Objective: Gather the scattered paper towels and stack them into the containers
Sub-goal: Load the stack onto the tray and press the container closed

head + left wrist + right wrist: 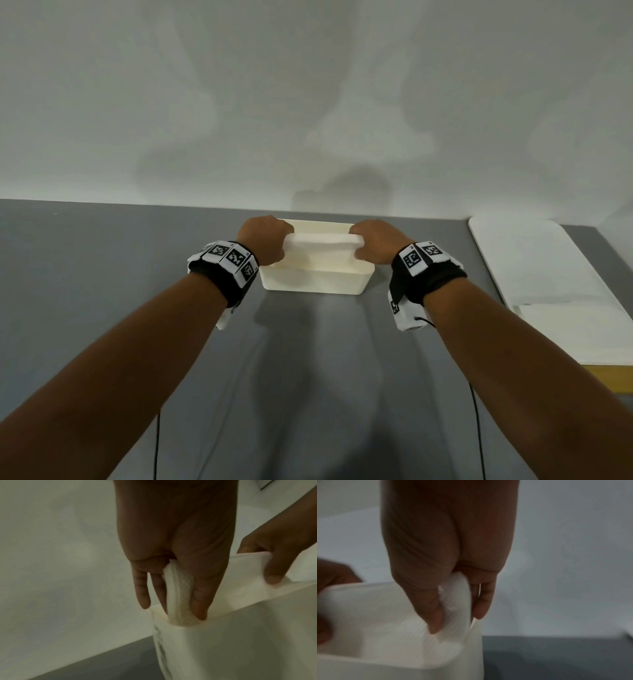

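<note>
A stack of white paper towels (322,241) hangs flat over a cream rectangular container (313,281) near the back of the grey table. My left hand (265,241) pinches the stack's left end (180,595), thumb on one side and fingers on the other. My right hand (373,241) pinches the right end (455,599) the same way. In the left wrist view the towel's end reaches the container's corner (171,628). The right wrist view is blurred; the towels (388,615) lie inside the container's rim (476,649).
A white board or tray (534,274) with flat white sheets lies at the right of the grey table (137,274). A pale wall rises right behind the container. Thin black cables trail from both wrist bands.
</note>
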The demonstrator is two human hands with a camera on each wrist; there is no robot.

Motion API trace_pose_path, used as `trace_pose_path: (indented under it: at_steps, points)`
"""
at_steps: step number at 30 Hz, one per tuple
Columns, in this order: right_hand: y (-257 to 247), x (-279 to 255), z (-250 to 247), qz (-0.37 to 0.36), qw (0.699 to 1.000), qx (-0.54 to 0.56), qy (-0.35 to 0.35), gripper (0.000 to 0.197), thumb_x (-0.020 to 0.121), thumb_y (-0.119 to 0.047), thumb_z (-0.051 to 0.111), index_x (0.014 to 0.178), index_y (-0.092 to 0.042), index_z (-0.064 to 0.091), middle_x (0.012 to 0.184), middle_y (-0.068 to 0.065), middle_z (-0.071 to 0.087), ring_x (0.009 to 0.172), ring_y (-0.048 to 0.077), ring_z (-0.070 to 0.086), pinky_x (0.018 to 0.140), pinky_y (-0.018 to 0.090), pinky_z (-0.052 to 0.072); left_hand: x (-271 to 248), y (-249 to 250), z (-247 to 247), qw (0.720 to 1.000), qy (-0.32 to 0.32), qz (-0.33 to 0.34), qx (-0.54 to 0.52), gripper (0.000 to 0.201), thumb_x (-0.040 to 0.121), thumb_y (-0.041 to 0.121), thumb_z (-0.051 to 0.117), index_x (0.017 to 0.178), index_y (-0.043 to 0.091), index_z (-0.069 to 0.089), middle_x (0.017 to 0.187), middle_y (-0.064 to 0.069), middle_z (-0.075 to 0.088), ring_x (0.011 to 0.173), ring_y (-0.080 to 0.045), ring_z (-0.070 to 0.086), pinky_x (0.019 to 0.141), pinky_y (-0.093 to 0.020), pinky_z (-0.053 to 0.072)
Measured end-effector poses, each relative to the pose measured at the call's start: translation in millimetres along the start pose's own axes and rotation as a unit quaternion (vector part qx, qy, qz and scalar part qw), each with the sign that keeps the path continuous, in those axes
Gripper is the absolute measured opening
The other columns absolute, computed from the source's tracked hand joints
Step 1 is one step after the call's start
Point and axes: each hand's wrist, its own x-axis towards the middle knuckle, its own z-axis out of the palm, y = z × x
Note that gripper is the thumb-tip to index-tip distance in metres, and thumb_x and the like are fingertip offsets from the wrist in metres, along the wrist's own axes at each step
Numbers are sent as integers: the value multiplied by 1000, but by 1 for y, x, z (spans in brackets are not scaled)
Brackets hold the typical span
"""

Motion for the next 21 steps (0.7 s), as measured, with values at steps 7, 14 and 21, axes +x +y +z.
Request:
trace_pose_path:
  at_steps: [7,14,21]
  points:
    - [24,-7,3,112,907,399,75,44,78,-10,76,117,-5,57,113,13,66,100,28,65,87,44,54,3,-29,-6,885,1,-164,-436,54,71,18,83,116,11,55,110,-7,60,96,-29,63,70,-38,57]
    - [0,10,19,158,951,227,137,57,80,-12,70,131,-9,43,124,12,57,112,30,56,92,34,45,11,-4,7,932,9,-211,-296,77,72,17,81,136,6,39,126,-17,57,112,-34,58,90,-39,51]
    - [-11,21,33,134,981,80,114,45,87,-7,57,130,-10,40,100,14,64,93,34,62,76,37,49,15,10,11,967,14,-198,-161,49,80,2,62,125,4,42,105,-15,65,93,-32,65,67,-33,47]
